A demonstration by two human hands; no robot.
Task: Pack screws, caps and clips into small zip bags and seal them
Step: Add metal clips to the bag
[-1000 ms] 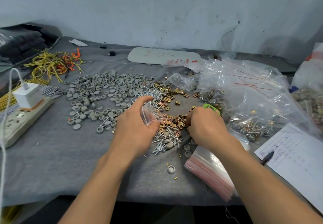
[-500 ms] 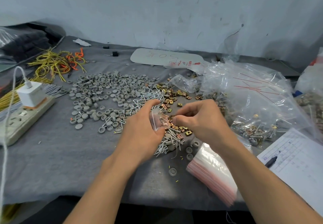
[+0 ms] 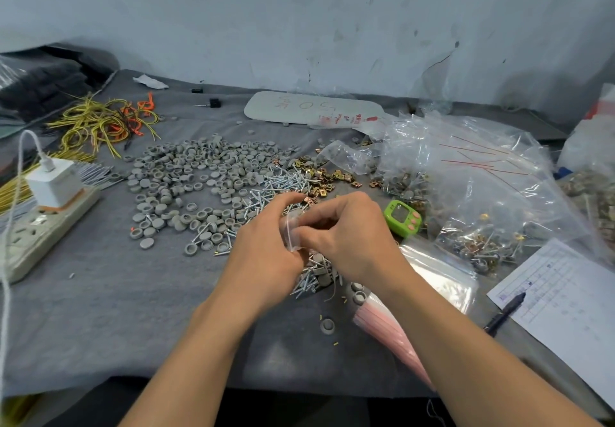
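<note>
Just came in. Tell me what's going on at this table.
A person is packing small hardware. The left hand and right hand meet over the grey cloth, both pinching a small zip bag; whether it is sealed I cannot tell. Loose grey caps, screws and brass clips lie heaped behind the hands. A stack of empty bags lies near the right forearm, with filled bags further right.

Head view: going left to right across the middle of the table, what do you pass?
power strip → grey caps → left hand → small zip bag → right hand → green timer → large clear bag → paper form
</note>
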